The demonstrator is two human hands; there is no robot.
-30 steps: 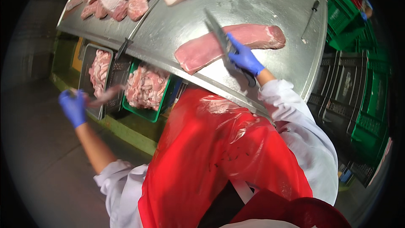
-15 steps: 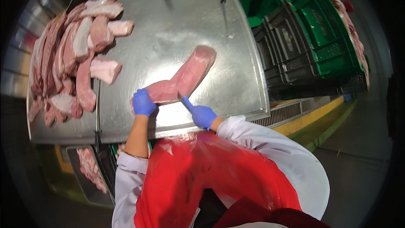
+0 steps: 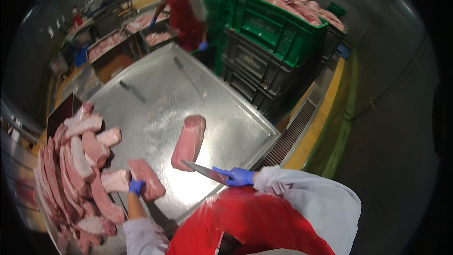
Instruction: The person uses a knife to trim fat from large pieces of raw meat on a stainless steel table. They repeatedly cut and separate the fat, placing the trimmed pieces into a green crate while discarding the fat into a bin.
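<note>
My right hand (image 3: 238,176), in a blue glove, is closed round the handle of a knife (image 3: 204,169). Its blade points left, and the tip is at the near end of a thick, pale red slab of meat (image 3: 189,140) lying on the metal table (image 3: 155,113). My left hand (image 3: 137,187), gloved in blue too, grips a shorter piece of meat (image 3: 148,180) by its left side. That piece is beside a fat-covered cut (image 3: 115,180) at the edge of a large heap of long meat strips (image 3: 78,160).
Two more knives, one (image 3: 125,85) and another (image 3: 178,63), lie toward the table's far side. Stacked crates (image 3: 278,28) heaped with meat stand beyond the right edge. A co-worker in a red apron (image 3: 181,19) stands past the far corner, near metal bins of meat (image 3: 106,46).
The meat under my hands is now in two separate pieces. My left hand has moved left toward the heap with the shorter one. The view has swung up, showing more of the room.
</note>
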